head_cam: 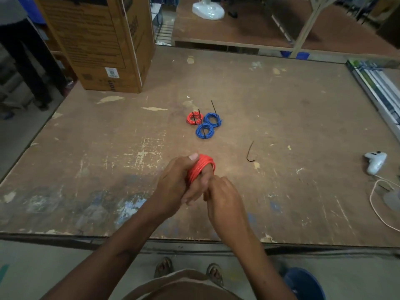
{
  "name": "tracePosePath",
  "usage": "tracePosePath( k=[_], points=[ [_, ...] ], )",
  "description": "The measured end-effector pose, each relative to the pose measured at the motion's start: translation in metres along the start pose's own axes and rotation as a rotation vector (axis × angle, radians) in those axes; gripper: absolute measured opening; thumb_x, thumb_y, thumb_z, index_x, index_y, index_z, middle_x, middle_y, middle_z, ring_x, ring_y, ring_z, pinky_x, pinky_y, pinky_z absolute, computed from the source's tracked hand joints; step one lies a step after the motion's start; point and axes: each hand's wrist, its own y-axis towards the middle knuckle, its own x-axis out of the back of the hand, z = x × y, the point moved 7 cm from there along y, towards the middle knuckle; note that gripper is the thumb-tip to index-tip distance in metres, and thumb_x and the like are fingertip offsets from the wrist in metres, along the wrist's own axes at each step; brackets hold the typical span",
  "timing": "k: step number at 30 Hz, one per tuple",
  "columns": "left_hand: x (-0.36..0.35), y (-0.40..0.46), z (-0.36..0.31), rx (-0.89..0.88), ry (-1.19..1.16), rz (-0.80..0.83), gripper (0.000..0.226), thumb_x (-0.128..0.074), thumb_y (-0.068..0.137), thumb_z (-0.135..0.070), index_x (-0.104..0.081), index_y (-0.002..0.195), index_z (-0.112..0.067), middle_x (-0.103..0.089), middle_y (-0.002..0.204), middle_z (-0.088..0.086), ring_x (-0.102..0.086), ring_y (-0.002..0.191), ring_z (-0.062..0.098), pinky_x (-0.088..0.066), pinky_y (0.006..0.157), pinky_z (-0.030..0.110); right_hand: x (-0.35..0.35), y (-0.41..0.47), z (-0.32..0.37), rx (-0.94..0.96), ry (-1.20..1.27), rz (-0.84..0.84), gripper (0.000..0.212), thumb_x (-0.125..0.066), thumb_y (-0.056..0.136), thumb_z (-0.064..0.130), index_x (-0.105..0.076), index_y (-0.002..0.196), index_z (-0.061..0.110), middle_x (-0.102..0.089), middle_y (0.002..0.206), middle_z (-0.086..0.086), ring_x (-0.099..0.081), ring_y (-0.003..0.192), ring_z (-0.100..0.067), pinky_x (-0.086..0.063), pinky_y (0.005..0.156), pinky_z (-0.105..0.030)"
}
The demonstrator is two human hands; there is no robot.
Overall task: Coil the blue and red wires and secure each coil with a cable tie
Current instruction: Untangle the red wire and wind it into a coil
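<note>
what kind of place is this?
Probably a workshop or warehouse floor: a scuffed plywood worktable, a large cardboard shipping box, a pedestal fan base on another platform behind.

The tall brown cardboard box [104, 44] standing at the far left of the worn brown wooden bench [281, 100] is carrying blocks of dark print and a small white sticker [112, 72] bearing a square code, all too blurred to read

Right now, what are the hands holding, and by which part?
The left hand grips the red wire coil wound around its fingers, thumb on top. The right hand meets it; its hold is hidden.
</note>
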Motion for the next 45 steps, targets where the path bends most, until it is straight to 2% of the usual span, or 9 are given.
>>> tracePosePath(
  k=[4,8,13,18,24,28,35,41,45],
  points=[
    [0.010,0.009,0.009,-0.034,0.006,-0.156,0.049,-0.032,0.104,-0.042,-0.069,0.083,-0.018,-0.041,0.042,-0.005,-0.041,0.039,0.019,-0.032,0.049,0.034,-0.015,-0.014,0.011,-0.227,0.179,0.155,0.017,-0.046,0.110,0.013,-0.058,0.101,0.020,-0.064,0.083,0.009,-0.059,0.077,-0.013,-0.049,0.070,-0.037],
    [0.022,0.008,0.014,-0.080,0.381,-0.248,0.047,-0.026,0.114,-0.031,-0.069,0.107,-0.013,-0.057,0.063,0.008,-0.056,0.063,0.021,-0.046,0.072,0.032,-0.015,-0.019,0.018,-0.492,0.624,0.319,0.025,-0.047,0.114,0.018,-0.069,0.103,0.020,-0.075,0.078,0.000,-0.073,0.071,-0.011,-0.057,0.069,-0.030],
    [0.035,0.004,0.022,-0.016,0.418,-0.274,0.050,-0.025,0.114,-0.029,-0.067,0.109,-0.003,-0.056,0.064,0.009,-0.052,0.056,0.013,-0.044,0.058,0.025,-0.010,-0.020,0.015,-0.714,1.054,0.265,0.020,-0.051,0.113,0.011,-0.071,0.110,0.006,-0.073,0.076,-0.001,-0.071,0.063,-0.016,-0.054,0.055,-0.025],
    [0.040,-0.007,0.036,0.020,0.199,-0.535,0.054,-0.028,0.114,-0.032,-0.069,0.091,-0.005,-0.050,0.055,0.007,-0.039,0.042,0.015,-0.036,0.046,0.025,-0.016,-0.013,0.018,-0.610,1.057,0.243,0.016,-0.052,0.111,0.009,-0.066,0.103,0.008,-0.074,0.082,-0.002,-0.072,0.075,-0.021,-0.058,0.066,-0.029],
    [0.031,-0.005,0.034,0.013,0.091,-0.638,0.052,-0.027,0.115,-0.022,-0.066,0.087,-0.005,-0.049,0.053,0.007,-0.039,0.037,0.008,-0.035,0.041,0.021,-0.013,-0.019,0.016,-0.564,0.998,0.071,0.007,-0.066,0.100,0.018,-0.062,0.101,0.012,-0.067,0.086,0.002,-0.065,0.077,-0.021,-0.057,0.076,-0.033],
    [0.036,-0.003,0.029,0.010,0.135,-0.650,0.051,-0.027,0.115,-0.023,-0.066,0.086,-0.005,-0.047,0.050,0.003,-0.041,0.044,0.009,-0.037,0.043,0.021,-0.009,-0.020,0.015,-0.585,1.051,-0.039,0.017,-0.074,0.101,0.019,-0.070,0.117,0.013,-0.077,0.095,-0.003,-0.073,0.073,-0.021,-0.059,0.073,-0.032],
    [0.035,0.000,0.042,0.014,0.135,-0.584,0.049,-0.028,0.114,-0.028,-0.065,0.090,-0.008,-0.050,0.055,0.004,-0.045,0.049,0.010,-0.037,0.047,0.020,-0.005,-0.026,0.007,-0.713,1.068,-0.153,0.012,-0.084,0.090,0.015,-0.083,0.102,0.011,-0.080,0.078,-0.014,-0.075,0.065,-0.022,-0.059,0.065,-0.026],
    [0.031,-0.004,0.053,0.029,0.096,-0.519,0.045,-0.035,0.105,-0.038,-0.068,0.089,-0.012,-0.057,0.057,0.006,-0.053,0.052,0.011,-0.043,0.051,0.022,-0.009,-0.036,0.009,-0.759,1.082,-0.234,0.005,-0.082,0.092,0.010,-0.078,0.093,0.007,-0.079,0.079,-0.014,-0.072,0.060,-0.026,-0.057,0.063,-0.033],
    [0.031,-0.006,0.062,0.104,0.179,-0.526,0.046,-0.035,0.102,-0.039,-0.069,0.089,-0.010,-0.065,0.067,0.006,-0.061,0.064,0.017,-0.050,0.065,0.032,0.003,-0.032,0.005,-0.692,0.965,-0.323,0.007,-0.081,0.095,0.018,-0.077,0.090,0.014,-0.070,0.073,-0.020,-0.062,0.061,-0.028,-0.050,0.063,-0.037]
  ],
)
